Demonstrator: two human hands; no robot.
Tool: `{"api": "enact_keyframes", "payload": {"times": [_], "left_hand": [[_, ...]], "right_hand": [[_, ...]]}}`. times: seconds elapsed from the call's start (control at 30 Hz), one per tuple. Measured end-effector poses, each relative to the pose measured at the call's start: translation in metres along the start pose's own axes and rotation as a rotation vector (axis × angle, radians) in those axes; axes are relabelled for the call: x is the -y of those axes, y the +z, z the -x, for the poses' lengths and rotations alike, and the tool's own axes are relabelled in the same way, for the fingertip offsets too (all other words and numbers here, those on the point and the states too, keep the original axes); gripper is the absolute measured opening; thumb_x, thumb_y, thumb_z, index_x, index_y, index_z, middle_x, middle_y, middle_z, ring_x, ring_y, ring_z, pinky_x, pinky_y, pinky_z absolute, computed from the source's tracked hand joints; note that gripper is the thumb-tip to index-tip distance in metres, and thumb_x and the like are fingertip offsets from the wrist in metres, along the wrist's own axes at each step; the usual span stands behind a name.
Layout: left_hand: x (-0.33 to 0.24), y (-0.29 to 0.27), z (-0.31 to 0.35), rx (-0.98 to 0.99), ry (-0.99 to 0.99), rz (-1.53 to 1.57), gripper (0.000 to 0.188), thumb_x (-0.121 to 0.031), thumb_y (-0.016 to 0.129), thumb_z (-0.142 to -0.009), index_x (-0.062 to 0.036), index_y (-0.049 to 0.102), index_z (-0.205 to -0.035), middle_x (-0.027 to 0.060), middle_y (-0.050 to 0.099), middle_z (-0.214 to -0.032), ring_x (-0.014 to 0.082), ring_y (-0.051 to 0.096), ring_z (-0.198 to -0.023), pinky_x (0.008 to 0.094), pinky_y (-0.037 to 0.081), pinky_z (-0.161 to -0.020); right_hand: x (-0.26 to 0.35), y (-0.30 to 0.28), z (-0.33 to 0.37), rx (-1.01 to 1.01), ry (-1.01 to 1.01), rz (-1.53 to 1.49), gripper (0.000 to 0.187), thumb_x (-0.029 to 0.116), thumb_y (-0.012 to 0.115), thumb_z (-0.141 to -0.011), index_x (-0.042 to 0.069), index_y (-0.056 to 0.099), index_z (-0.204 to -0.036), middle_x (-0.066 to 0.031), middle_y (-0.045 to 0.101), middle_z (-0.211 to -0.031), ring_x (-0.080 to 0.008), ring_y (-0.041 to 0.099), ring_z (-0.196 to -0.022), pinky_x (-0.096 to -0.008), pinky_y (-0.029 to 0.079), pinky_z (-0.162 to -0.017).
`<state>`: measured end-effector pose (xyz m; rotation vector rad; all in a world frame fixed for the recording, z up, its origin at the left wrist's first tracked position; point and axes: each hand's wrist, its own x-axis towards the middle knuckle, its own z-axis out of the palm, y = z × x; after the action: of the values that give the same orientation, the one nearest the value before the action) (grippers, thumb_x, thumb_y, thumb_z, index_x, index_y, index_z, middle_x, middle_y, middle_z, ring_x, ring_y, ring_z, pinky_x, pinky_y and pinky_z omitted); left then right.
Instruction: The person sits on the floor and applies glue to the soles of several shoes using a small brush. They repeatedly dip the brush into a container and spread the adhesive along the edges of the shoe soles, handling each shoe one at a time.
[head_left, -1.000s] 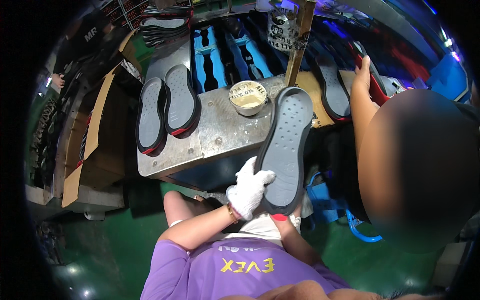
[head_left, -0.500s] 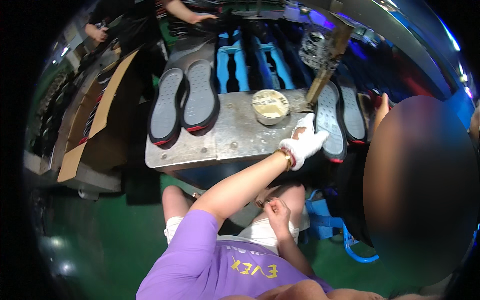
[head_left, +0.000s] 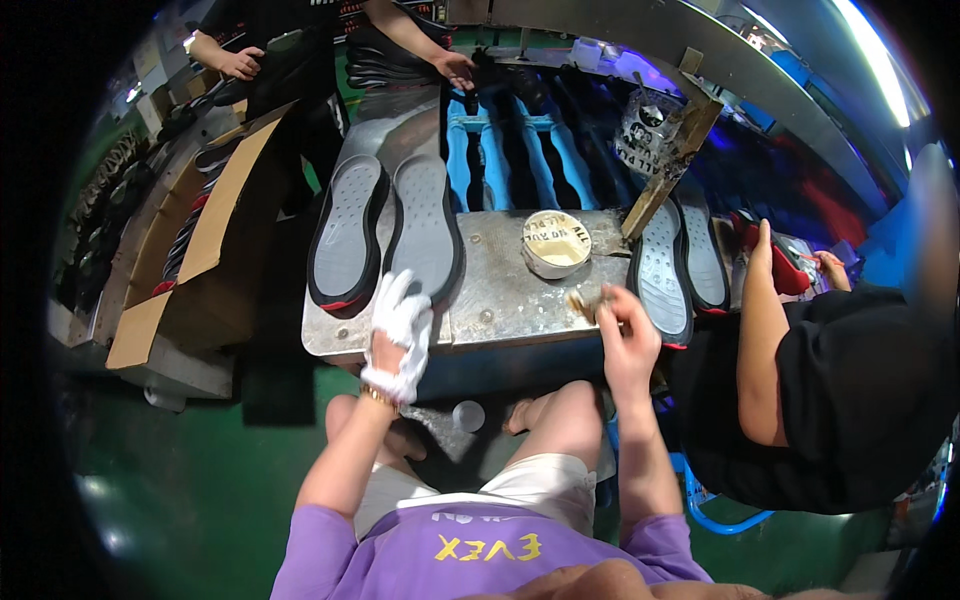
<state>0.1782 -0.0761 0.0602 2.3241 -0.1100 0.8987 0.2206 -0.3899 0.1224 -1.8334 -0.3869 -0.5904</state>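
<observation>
My left hand (head_left: 398, 340), in a white glove with the fingers stretched out, is at the heel of a grey shoe sole (head_left: 425, 220) with a black and red rim. A matching sole (head_left: 347, 230) lies beside it on the left. Over the bench's front edge, my bare right hand (head_left: 630, 345) is closed on a small brush (head_left: 580, 306), partly hidden and blurred. Behind the brush stands a round tub (head_left: 556, 245) with a pale cream filling. Two more grey soles (head_left: 661, 270) lie at the right end of the metal bench (head_left: 480, 290).
Blue holders (head_left: 540, 150) line the belt behind the bench, by a wooden post (head_left: 672, 165). A co-worker's hand (head_left: 455, 70) reaches over the far side. Another person's arm (head_left: 765, 350) is close on my right. An open carton (head_left: 225, 210) stands at left.
My gloved left hand has moved from the right-hand soles to the left pair. My right hand has risen from my lap to the bench edge, with the brush now showing.
</observation>
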Motion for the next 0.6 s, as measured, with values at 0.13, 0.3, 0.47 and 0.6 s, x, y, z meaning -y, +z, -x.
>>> {"api": "enact_keyframes", "payload": {"times": [0.13, 0.3, 0.47, 0.6], "left_hand": [[-0.066, -0.040, 0.044, 0.039, -0.234, 0.237, 0.016, 0.002, 0.073, -0.079, -0.0044, 0.072, -0.094, 0.0282, 0.044, -0.151, 0.0374, 0.055, -0.132, 0.0421, 0.048, -0.102], [-0.102, -0.086, 0.082, 0.024, -0.507, 0.673, 0.035, -0.003, 0.065, -0.087, -0.0015, 0.060, -0.122, 0.0253, 0.032, -0.159, 0.0289, 0.056, -0.129, 0.0354, 0.054, -0.091], [-0.084, -0.091, 0.066, -0.048, -0.833, 0.823, 0.052, -0.010, 0.055, -0.102, 0.0030, 0.040, -0.149, 0.0158, 0.040, -0.155, 0.0257, 0.044, -0.140, 0.0378, 0.037, -0.115], [-0.062, -0.073, 0.064, 0.060, -0.811, 0.877, 0.043, -0.023, 0.054, -0.104, -0.0012, 0.052, -0.141, 0.0136, 0.059, -0.137, 0.0257, 0.058, -0.127, 0.0401, 0.049, -0.105]], "right_hand": [[0.003, 0.015, -0.079, 0.149, -0.273, 0.279, 0.010, 0.004, 0.075, -0.084, 0.000, 0.066, -0.087, -0.0139, 0.073, -0.107, -0.0302, 0.066, -0.090, -0.0378, 0.054, -0.078], [-0.009, 0.032, -0.110, 0.460, -0.428, 0.627, 0.014, 0.010, 0.077, -0.080, 0.001, 0.068, -0.088, -0.0113, 0.071, -0.097, -0.0339, 0.063, -0.091, -0.0416, 0.051, -0.084], [-0.020, 0.044, -0.119, 0.582, -0.524, 0.720, 0.012, 0.009, 0.075, -0.079, 0.004, 0.064, -0.077, -0.0083, 0.068, -0.081, -0.0322, 0.061, -0.083, -0.0426, 0.048, -0.075], [-0.020, 0.047, -0.122, 0.626, -0.569, 0.768, 0.014, 0.011, 0.072, -0.079, 0.006, 0.061, -0.071, -0.0063, 0.066, -0.078, -0.0296, 0.061, -0.082, -0.0415, 0.046, -0.073]]}}
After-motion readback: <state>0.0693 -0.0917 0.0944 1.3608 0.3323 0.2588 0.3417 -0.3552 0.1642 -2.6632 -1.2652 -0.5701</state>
